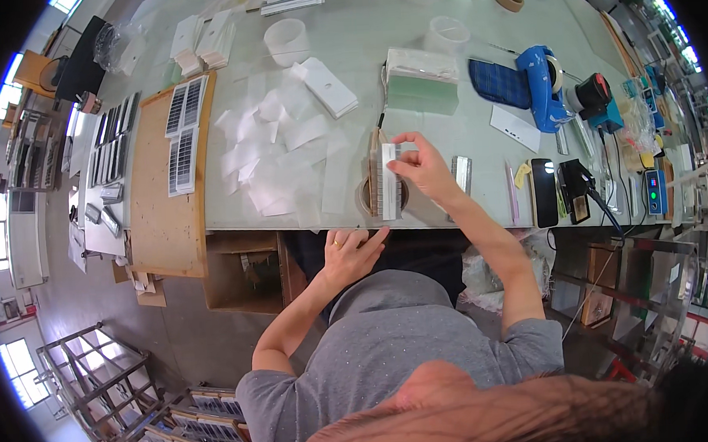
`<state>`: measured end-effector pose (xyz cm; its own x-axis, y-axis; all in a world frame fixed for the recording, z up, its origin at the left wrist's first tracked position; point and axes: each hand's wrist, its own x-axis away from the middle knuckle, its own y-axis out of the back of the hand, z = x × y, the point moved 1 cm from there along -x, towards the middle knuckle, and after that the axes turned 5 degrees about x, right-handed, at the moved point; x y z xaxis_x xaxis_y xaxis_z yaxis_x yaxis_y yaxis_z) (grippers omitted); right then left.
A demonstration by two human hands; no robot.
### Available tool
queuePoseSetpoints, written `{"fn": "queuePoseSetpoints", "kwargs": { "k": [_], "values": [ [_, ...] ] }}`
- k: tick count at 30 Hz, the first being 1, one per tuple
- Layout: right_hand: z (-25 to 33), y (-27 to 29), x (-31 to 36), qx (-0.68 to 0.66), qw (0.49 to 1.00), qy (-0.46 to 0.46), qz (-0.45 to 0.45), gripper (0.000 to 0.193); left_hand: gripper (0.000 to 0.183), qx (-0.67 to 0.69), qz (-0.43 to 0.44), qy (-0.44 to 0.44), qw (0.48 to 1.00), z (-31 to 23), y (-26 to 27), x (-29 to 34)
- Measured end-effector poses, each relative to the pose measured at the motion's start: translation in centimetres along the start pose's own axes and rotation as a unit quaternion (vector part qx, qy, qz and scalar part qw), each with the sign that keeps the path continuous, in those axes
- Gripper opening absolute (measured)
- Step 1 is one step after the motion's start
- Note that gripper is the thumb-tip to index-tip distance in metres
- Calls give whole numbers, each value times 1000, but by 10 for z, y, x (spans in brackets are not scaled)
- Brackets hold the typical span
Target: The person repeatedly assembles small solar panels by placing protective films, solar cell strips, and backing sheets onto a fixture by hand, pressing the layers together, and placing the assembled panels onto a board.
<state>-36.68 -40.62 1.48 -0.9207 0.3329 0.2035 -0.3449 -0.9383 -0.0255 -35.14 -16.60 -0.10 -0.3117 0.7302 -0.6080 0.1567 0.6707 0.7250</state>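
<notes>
My right hand (422, 169) is at a slim white strip (390, 183) with dark marks along one long edge, its thumb and index finger closed on the upper part. The strip lies lengthwise towards me, over a round object on the table, mostly hidden. Close along its left side runs a narrow brown bar (374, 176). My left hand (353, 255) is at the table's front edge, below the strip's near end. Its fingers are extended and somewhat bent, the index finger pointing to the strip, and nothing shows in them.
Translucent sheets (274, 149) lie heaped to the left, beyond them a wooden board (160, 183). A green-and-white block (421, 81) stands ahead. A metal bar (461, 175), a black phone (544, 193) and a blue tape dispenser (541, 91) are to the right.
</notes>
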Motion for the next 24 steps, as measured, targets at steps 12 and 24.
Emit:
{"fn": "queuePoseSetpoints", "kwargs": {
  "k": [12, 24],
  "values": [
    [-9, -8, -1, 119, 990, 58, -47, 35, 44, 12, 38, 32, 999, 1, -2, -2],
    [-2, -10, 2, 177, 978, 89, -62, 34, 43, 17, 39, 30, 999, 2, -2, -2]
  ]
}}
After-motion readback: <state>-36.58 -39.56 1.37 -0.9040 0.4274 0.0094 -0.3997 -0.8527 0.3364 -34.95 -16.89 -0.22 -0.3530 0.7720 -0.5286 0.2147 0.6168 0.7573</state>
